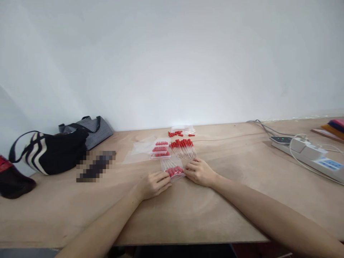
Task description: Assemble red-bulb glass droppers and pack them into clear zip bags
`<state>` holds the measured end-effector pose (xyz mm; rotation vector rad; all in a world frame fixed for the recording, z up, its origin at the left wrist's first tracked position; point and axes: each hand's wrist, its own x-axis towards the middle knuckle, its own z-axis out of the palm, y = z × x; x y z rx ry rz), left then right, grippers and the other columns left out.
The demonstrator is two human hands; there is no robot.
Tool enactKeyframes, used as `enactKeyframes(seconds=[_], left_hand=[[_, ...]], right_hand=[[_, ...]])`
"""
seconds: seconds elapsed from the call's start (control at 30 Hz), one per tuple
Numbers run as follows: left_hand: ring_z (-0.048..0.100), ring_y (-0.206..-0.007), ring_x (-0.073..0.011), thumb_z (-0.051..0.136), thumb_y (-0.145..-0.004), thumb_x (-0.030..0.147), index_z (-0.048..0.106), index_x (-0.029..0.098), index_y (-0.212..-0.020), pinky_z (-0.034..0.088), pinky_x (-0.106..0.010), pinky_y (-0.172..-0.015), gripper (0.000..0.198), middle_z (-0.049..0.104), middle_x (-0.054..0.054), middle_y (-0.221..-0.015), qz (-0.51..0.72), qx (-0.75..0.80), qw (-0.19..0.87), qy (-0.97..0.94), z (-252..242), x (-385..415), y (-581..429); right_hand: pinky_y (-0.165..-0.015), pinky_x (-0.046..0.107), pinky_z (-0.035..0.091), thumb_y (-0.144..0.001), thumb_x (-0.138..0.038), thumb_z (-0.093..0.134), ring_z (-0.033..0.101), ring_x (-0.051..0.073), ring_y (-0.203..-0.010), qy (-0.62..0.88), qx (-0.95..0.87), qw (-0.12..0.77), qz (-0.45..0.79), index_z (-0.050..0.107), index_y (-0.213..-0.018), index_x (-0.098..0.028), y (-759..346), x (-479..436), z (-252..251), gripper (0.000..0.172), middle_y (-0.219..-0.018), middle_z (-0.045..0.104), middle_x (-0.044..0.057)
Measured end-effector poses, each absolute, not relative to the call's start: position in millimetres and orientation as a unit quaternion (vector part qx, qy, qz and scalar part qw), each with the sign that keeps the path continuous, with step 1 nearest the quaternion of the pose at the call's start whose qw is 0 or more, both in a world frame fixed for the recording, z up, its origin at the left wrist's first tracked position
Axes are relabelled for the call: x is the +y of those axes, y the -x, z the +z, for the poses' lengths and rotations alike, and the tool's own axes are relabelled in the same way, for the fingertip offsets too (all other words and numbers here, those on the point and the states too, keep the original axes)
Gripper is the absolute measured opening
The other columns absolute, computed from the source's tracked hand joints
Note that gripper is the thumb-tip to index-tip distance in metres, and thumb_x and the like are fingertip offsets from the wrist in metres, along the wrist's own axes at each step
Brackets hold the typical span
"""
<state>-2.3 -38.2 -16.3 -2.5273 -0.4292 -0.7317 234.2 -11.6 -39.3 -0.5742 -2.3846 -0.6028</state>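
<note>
A small clear zip bag (pixel 174 171) with red-topped droppers inside lies flat on the wooden table, its zip edge toward me. My left hand (pixel 156 184) grips its left corner with fingers together. At the right corner, my right hand (pixel 199 172) pinches the bag's edge, fingers curled. Just beyond it is a row of loose clear droppers with red tops (pixel 184 147). Left of these lie stacked filled bags (pixel 161 148) with red tops showing. Loose red caps (pixel 175 133) sit farther back, beside a clear bag (pixel 184 129) near the wall.
Flat clear bags (pixel 138 152) lie left of the filled ones. A blurred dark object (pixel 96 166), a black bag (pixel 56 152), a striped bag (pixel 103 132) and a dark bottle (pixel 14 181) are at left. A power strip (pixel 309 156) with cables is at right, near coloured cloths (pixel 334 127).
</note>
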Motion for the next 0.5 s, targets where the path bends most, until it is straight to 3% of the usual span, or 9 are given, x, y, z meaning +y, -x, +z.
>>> enactKeyframes(seconds=[0.2, 0.5], left_hand=[[0.063, -0.063, -0.0109, 0.045, -0.084, 0.014, 0.059, 0.016, -0.084, 0.05, -0.02, -0.053, 0.015, 0.068, -0.002, -0.077, -0.295, -0.14, 0.293, 0.899, -14.2, -32.8, 5.3], [0.061, -0.055, -0.0105, 0.047, -0.083, 0.014, 0.061, 0.017, -0.077, 0.045, -0.021, -0.047, 0.016, 0.068, -0.001, -0.068, -0.313, -0.155, 0.296, 0.889, -11.8, -34.1, 6.0]], right_hand=[[-0.063, 0.028, 0.024, -0.082, -0.017, 0.047, 0.041, 0.01, -0.062, 0.219, -0.882, 0.328, -0.257, 0.06, -0.067, -0.017, -234.0, -11.7, -37.0, 0.019, -0.061, 0.054, 0.0], [-0.065, 0.029, 0.025, -0.083, -0.012, 0.043, 0.037, 0.01, -0.06, 0.153, -0.877, 0.335, -0.309, 0.055, -0.059, -0.016, -230.9, -15.0, -29.8, 0.027, -0.057, 0.049, -0.002]])
